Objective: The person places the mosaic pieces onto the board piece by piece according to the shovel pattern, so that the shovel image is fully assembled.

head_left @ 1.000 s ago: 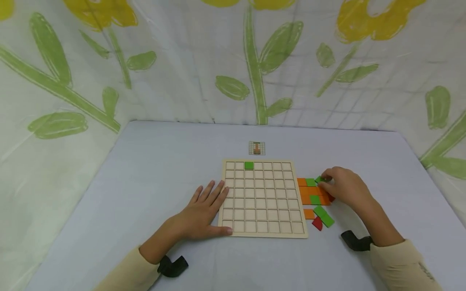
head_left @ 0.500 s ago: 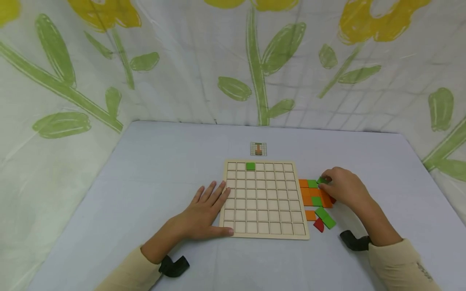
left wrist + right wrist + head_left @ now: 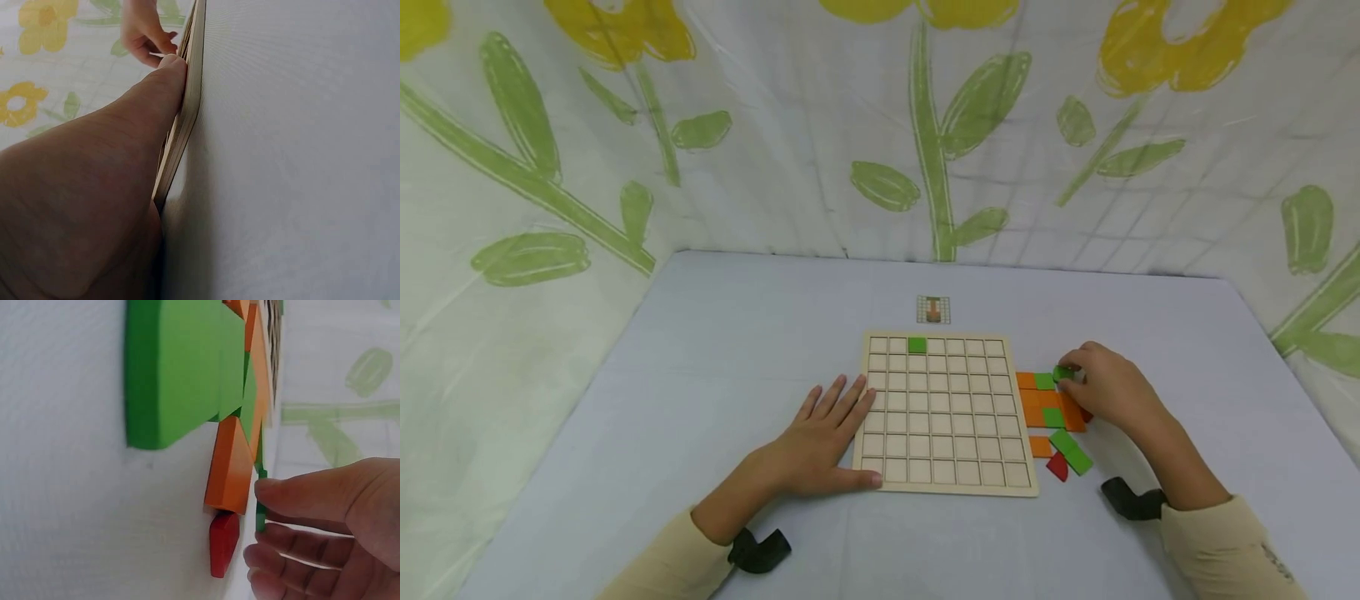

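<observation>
My left hand lies with fingers spread on the left edge of a wooden grid board, its thumb at the near left corner. One green square tile sits in the far row of the board. Over the loose tiles to the right, my right hand pinches a green tile between thumb and fingers. The left side of that tile looks rounded in the head view. In the right wrist view the held green tile stands edge-on, close to an orange tile and a red piece.
Right of the board lie orange tiles, a green square, two joined-looking green tiles and a red quarter-round piece. A small pattern card lies beyond the board. A flowered curtain hangs behind the table.
The green tile in my right hand has turned slightly, so that a rounded outline shows now. My left hand has stayed in place on the board; the head view has shifted a little.
</observation>
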The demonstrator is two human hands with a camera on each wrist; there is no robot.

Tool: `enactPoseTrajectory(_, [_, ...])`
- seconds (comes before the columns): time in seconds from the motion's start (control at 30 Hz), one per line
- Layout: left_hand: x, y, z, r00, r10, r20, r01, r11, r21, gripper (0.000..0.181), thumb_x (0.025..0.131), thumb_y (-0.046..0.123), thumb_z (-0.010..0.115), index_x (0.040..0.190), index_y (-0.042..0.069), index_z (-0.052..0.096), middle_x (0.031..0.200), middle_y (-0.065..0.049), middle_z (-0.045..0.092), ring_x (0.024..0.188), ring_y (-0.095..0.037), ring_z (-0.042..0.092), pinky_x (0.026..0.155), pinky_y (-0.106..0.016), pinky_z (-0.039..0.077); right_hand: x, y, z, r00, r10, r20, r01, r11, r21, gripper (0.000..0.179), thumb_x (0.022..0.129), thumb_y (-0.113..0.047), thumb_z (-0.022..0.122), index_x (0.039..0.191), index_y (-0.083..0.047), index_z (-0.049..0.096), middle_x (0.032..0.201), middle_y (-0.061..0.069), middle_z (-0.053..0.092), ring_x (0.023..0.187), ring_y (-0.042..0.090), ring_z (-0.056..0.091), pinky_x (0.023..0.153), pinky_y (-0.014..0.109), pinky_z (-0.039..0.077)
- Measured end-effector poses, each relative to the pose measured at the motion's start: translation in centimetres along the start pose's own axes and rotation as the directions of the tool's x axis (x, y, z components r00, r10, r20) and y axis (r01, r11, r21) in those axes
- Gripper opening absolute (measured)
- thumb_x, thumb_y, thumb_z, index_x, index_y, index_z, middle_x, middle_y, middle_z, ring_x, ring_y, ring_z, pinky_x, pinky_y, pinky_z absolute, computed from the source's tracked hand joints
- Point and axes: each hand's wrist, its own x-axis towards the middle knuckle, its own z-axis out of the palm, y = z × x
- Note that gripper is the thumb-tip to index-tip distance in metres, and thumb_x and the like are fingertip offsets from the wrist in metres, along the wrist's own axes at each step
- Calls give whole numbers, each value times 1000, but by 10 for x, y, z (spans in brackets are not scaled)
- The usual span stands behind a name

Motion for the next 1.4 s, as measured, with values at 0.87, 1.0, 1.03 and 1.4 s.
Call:
enactPoseTrajectory(0.87, [-1, 1, 2, 1000, 4, -2, -4, 1000, 1, 110, 87, 80, 46, 162, 10, 6, 167, -9, -7, 151, -34, -11, 116, -57, -6, 4, -13, 3, 997, -71, -37, 71, 997, 1, 24, 89, -6, 73, 110, 7, 71, 103, 19, 63, 83, 31, 60, 71, 47, 54])
enactPoseTrajectory(1.0, [-1, 0, 2, 1000, 7, -3, -7, 1000, -2, 110, 87, 81, 45, 162, 10, 5, 167, -8, -8, 151, -34, -12, 116, -58, -6, 7, -13, 3, 995, -88, -42, 88, 996, -10, 25, 89, -6, 74, 110, 6, 71, 104, 19, 64, 84, 31, 61, 73, 48, 54])
enactPoseTrajectory(1.03, [-1, 0, 2, 1000, 8, -4, -8, 1000, -1, 110, 87, 81, 45, 162, 10, 5, 167, -8, -8, 151, -33, -12, 116, -58, -5, 8, -13, 4, 995, -93, -44, 92, 996, -13, 25, 89, -6, 74, 110, 6, 71, 104, 19, 64, 84, 31, 61, 73, 48, 54])
enactPoseTrajectory(1.4, [-1, -1, 2, 1000, 8, -10, -8, 1000, -3, 110, 88, 80, 45, 162, 11, 5, 167, -9, -8, 151, -33, -12, 116, -58, -6, 17, -23, 8, 990, -136, -46, 134, 990, -29, 22, 89, -6, 75, 108, 4, 73, 104, 17, 64, 80, 26, 59, 74, 46, 54])
